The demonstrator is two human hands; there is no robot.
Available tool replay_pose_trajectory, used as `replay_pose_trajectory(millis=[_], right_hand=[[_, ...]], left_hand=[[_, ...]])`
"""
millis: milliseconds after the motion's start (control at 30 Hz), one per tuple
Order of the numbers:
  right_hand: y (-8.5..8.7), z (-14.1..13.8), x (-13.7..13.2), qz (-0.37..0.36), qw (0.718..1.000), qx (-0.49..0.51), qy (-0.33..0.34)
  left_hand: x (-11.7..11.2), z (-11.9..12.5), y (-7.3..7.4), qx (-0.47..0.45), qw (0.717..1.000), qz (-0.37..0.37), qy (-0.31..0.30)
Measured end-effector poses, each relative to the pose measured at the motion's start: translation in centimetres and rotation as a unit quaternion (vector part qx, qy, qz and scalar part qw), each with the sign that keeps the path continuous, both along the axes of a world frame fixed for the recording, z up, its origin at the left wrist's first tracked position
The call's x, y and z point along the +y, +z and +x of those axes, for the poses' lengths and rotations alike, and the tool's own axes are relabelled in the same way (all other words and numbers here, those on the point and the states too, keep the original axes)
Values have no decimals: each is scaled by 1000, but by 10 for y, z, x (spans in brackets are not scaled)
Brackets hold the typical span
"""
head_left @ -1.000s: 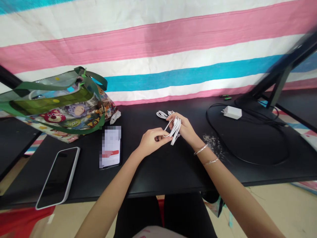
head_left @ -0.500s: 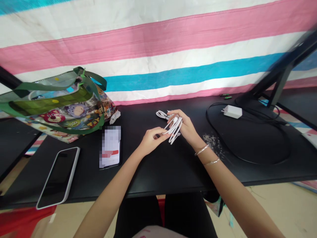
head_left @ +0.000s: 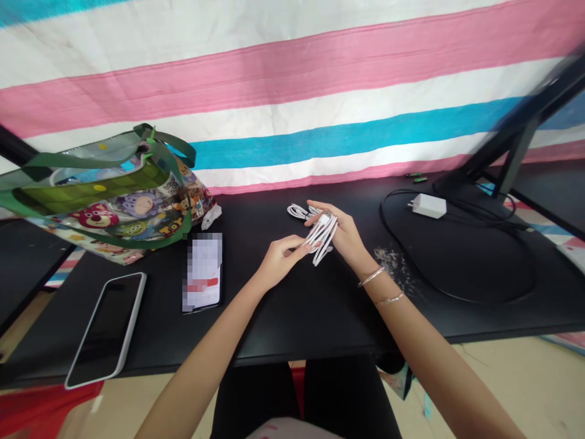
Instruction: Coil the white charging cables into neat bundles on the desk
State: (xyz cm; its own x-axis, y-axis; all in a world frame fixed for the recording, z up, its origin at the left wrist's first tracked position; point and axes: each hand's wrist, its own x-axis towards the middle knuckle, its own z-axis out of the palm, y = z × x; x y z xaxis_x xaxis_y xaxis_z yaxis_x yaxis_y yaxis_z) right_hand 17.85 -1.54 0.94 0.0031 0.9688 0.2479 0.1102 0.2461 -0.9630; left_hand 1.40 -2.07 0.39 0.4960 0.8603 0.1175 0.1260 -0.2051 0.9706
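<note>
A white charging cable (head_left: 323, 233), wound in several loose loops, is held between both hands above the black table (head_left: 292, 326). My left hand (head_left: 281, 261) pinches the near left side of the loops between thumb and fingers. Curled round the loops from the right is my right hand (head_left: 345, 231), with two silver bangles on its wrist. The fingers partly cover the coil. Just behind them a second white cable (head_left: 298, 211), bundled up, lies on the table.
On the left are a clear cartoon bag (head_left: 137, 210) with green straps, a lit phone (head_left: 203, 268) and a dark-screened phone (head_left: 107, 329). To the right lie a white charger plug (head_left: 428, 206), a long black cable (head_left: 439, 292) and pale crumbs (head_left: 393, 265). A striped sheet (head_left: 292, 97) hangs behind.
The loops have shifted slightly in my fingers, and my left thumb and fingers sit a little further over them. Both hands stay in nearly the same place.
</note>
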Motion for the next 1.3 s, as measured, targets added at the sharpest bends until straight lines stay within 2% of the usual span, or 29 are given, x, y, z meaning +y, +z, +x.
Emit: replay_pose_trajectory(millis=[333,600,800,1033,1200,1300], right_hand=[[-4,-1,0,-1,1000,-4,-10],[-8,-4,3,-28,999,38,6],[-8,-4,4,-30,999,33,9],[-7,-3,5,-43,998,46,8],[-4,-2,3,-47,998,50,14],[-1,-1,1,-56,995,79,19]], left_hand=[[-4,2,2,22,996,-67,-58],[-10,3,11,42,990,-63,-120],[-10,6,8,63,990,-51,-115],[-9,4,10,48,991,-16,-125],[-7,3,9,66,994,18,-84],[-6,3,7,56,996,13,-62]])
